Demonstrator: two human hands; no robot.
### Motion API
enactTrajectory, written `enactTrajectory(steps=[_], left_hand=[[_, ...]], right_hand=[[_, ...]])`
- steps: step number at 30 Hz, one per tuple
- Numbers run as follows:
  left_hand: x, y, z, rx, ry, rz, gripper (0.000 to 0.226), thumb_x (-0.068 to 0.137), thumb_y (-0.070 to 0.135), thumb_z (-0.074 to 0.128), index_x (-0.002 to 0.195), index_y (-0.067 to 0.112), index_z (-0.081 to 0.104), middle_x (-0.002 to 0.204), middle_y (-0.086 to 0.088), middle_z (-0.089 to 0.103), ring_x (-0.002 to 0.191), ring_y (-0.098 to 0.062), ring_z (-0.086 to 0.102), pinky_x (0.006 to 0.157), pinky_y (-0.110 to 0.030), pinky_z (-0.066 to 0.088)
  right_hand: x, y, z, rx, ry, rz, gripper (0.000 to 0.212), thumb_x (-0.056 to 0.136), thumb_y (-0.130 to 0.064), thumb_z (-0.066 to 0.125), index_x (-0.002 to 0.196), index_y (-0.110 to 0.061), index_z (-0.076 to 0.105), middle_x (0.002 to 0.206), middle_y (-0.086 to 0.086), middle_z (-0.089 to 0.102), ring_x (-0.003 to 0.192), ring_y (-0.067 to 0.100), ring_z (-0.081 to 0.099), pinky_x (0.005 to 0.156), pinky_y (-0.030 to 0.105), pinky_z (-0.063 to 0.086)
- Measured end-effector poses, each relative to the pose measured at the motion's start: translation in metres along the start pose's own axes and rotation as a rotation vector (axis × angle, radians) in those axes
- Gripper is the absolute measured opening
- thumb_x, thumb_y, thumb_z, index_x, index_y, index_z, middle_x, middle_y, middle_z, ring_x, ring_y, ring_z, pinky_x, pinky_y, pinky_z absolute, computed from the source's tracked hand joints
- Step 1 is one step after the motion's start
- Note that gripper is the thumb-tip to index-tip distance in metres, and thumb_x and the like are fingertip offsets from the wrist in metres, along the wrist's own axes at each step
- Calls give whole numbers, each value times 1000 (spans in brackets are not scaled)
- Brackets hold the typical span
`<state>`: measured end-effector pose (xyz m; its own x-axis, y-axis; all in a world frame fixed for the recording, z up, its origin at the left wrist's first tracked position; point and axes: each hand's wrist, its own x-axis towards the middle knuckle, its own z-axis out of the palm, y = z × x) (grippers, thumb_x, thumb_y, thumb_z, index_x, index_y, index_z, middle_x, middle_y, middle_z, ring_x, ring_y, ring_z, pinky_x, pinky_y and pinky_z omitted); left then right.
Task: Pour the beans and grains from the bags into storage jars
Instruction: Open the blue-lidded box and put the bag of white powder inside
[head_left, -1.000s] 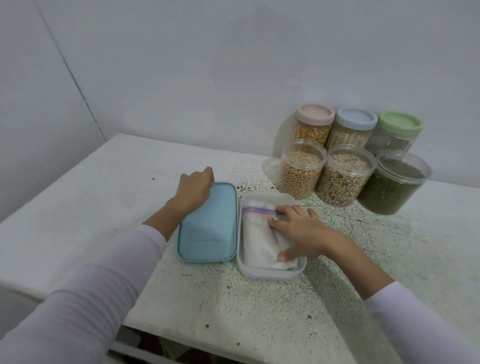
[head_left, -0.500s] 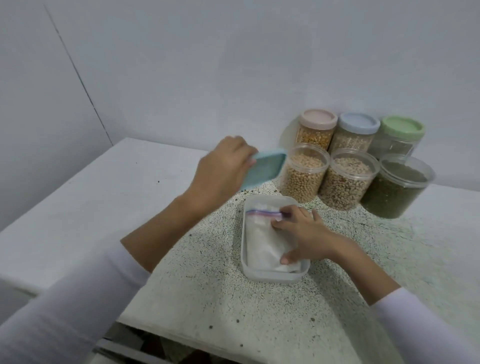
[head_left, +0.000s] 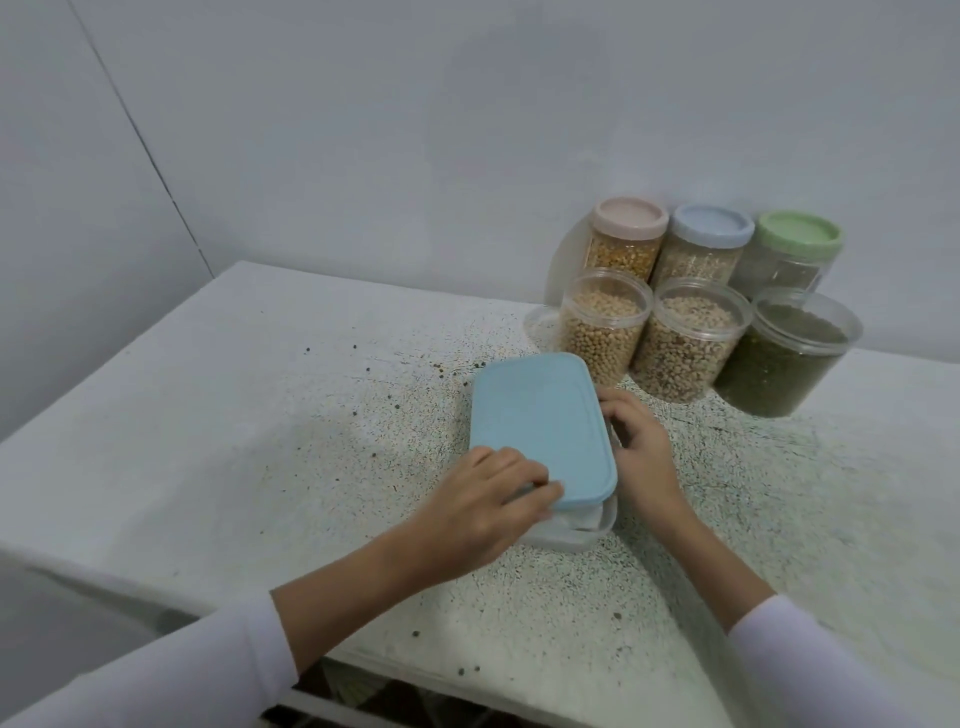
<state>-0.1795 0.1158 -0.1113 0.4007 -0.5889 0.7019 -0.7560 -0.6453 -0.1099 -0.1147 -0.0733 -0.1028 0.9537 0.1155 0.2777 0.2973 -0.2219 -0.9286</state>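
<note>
A light blue rectangular lid (head_left: 540, 426) lies on top of a white rectangular container (head_left: 566, 535), sitting askew with the near right corner raised. A white bag (head_left: 584, 519) shows through that gap. My left hand (head_left: 483, 506) grips the lid's near left corner. My right hand (head_left: 636, 447) rests at the lid's right edge, fingers curled against it. At the back right stand three open jars: pale beans (head_left: 602, 325), speckled beans (head_left: 685, 345), green grains (head_left: 784, 361).
Behind them are three closed jars with pink (head_left: 628, 236), blue (head_left: 709, 241) and green (head_left: 795, 249) lids, against the wall. A clear lid (head_left: 540, 322) lies beside the pale bean jar. The speckled table (head_left: 260, 415) has loose grains scattered on it; its near edge is close.
My left hand lifted the blue lid from the table beside the container, carried it over, and set it on the container. My right hand left the bag and moved to the lid's right edge.
</note>
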Motion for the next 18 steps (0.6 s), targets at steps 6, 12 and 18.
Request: enactTrajectory(steps=[6, 12, 18], left_hand=[[-7, 6, 7, -33, 15, 22, 22, 95, 23, 56, 112, 10, 52, 107, -2, 47, 92, -17, 50, 76, -32, 42], [-14, 5, 14, -23, -6, 66, 24, 95, 24, 58, 114, 10, 53, 109, -2, 47, 95, -17, 50, 80, -32, 41], [-13, 6, 15, -77, -19, 91, 29, 94, 32, 60, 114, 12, 53, 108, -1, 47, 94, -16, 50, 84, -31, 39]], right_hand=[[6, -10, 5, 298, 248, 150, 21, 85, 2, 52, 70, -10, 61, 93, 4, 59, 89, 11, 56, 83, 21, 45], [1, -5, 5, 116, 251, 129, 16, 81, 0, 69, 75, -9, 57, 106, 9, 47, 87, 1, 49, 68, 3, 39], [-3, 3, 0, 167, 255, 127, 19, 82, 7, 64, 79, -10, 57, 107, 12, 54, 87, -1, 55, 73, 9, 45]])
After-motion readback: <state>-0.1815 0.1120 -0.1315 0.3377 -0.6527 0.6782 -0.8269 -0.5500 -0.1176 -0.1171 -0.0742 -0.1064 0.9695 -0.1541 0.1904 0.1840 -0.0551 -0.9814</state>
